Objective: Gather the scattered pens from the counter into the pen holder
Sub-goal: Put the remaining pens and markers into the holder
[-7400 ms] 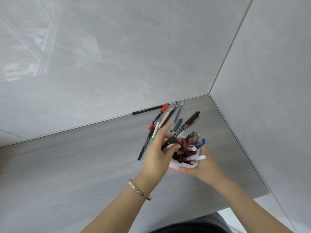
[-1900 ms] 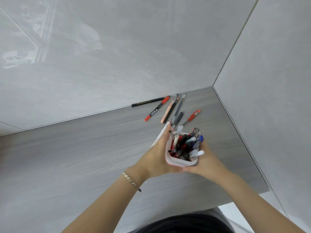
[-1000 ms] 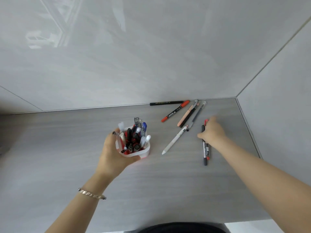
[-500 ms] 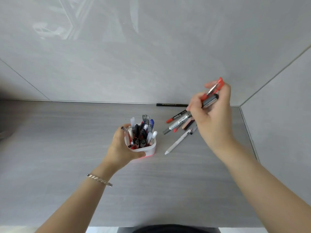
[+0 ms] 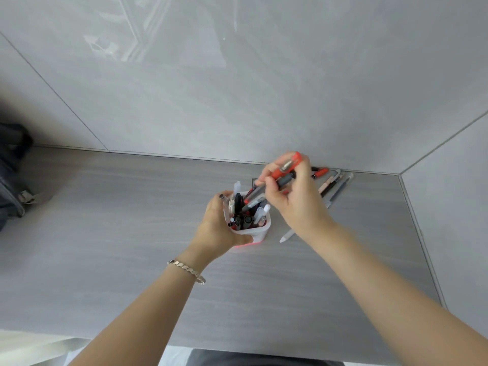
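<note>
A white pen holder [image 5: 261,229] packed with several pens stands on the grey counter [image 5: 105,233]. My left hand [image 5: 216,225] wraps around its left side. My right hand [image 5: 293,202] grips two pens, a red-capped pen [image 5: 286,167] and a grey pen [image 5: 284,180], with their tips slanting down into the holder's mouth. Several loose pens [image 5: 334,184] lie by the back wall to the right of my hand. A white pen [image 5: 286,236] lies on the counter partly hidden under my right wrist.
Glossy grey walls meet in a corner at the right [image 5: 400,175]. A dark bag [image 5: 13,175] sits at the far left of the counter. The counter's front edge runs along the bottom of the view.
My right hand has carried the two pens left and down from above the counter to the holder's mouth. The left hand keeps its hold on the holder.
</note>
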Available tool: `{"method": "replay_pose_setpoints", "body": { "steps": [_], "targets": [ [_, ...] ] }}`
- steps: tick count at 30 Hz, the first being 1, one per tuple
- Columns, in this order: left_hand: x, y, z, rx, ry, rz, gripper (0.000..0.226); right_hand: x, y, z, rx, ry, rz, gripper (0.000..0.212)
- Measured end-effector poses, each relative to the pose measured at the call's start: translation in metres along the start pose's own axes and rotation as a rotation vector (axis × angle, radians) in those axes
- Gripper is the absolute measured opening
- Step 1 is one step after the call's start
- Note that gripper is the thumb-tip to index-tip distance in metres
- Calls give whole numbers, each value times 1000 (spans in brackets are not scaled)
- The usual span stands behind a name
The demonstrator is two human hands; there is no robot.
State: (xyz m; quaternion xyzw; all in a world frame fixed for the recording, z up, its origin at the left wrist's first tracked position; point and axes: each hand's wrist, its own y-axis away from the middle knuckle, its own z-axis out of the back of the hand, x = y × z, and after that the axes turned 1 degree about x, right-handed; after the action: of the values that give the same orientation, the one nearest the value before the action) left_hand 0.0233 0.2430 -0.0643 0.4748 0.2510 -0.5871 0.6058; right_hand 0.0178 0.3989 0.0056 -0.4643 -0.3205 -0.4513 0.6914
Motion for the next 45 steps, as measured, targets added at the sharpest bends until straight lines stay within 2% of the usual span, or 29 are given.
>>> {"method": "replay_pose_setpoints", "body": {
  "steps": [3,8,10,13,14,18,20,23,24,26,28,29,31,33,35,37,38,40,43,45],
  "targets": [
    [0,0,1,10,-14,-9,91,1,11,11,17,-23,-6,33],
    [2,-1,2,17,-26,-47,92,-8,26,11,307,159,-170,20],
    [2,-1,3,20,-41,-56,92,-9,22,4,251,223,-187,21],
    [2,-2,3,24,-41,-57,91,-10,14,-14,34,251,-99,52],
    [3,-2,3,26,-36,-60,91,-11,11,-18,-8,264,-85,56],
    [7,-4,2,22,-48,-83,94,-30,18,-26,30,649,117,25],
    [10,-6,1,24,-79,-107,95,-40,35,-32,132,821,121,33],
    [13,-9,1,35,-90,-150,92,-42,56,-45,294,956,75,52],
    [13,-9,1,33,-93,-156,90,-40,55,-44,309,923,64,57],
    [10,-8,1,21,-89,-166,84,-35,42,-31,255,643,25,61],
    [6,-7,1,11,-73,-147,85,-35,29,-8,115,386,1,50],
    [4,-6,2,15,-68,-137,85,-35,26,3,20,357,8,42],
    [2,-4,2,28,-54,-117,85,-43,26,18,-120,295,-115,30],
    [1,-4,3,33,-42,-109,84,-60,27,24,-189,266,-415,22],
    [1,-4,3,31,-38,-97,85,-85,31,27,-102,477,-734,21],
    [0,-4,3,34,-33,-83,85,-101,33,23,75,658,-988,39],
    [0,-3,3,35,-34,-84,85,-106,34,20,103,689,-1049,43],
    [-1,-4,3,36,-44,-87,84,-113,36,13,50,680,-1087,42],
    [-3,-3,4,43,-66,-80,85,-122,39,17,-128,409,-1172,45],
    [-3,-3,4,43,-80,-80,85,-124,34,30,-222,245,-1197,38]
  ]
}}
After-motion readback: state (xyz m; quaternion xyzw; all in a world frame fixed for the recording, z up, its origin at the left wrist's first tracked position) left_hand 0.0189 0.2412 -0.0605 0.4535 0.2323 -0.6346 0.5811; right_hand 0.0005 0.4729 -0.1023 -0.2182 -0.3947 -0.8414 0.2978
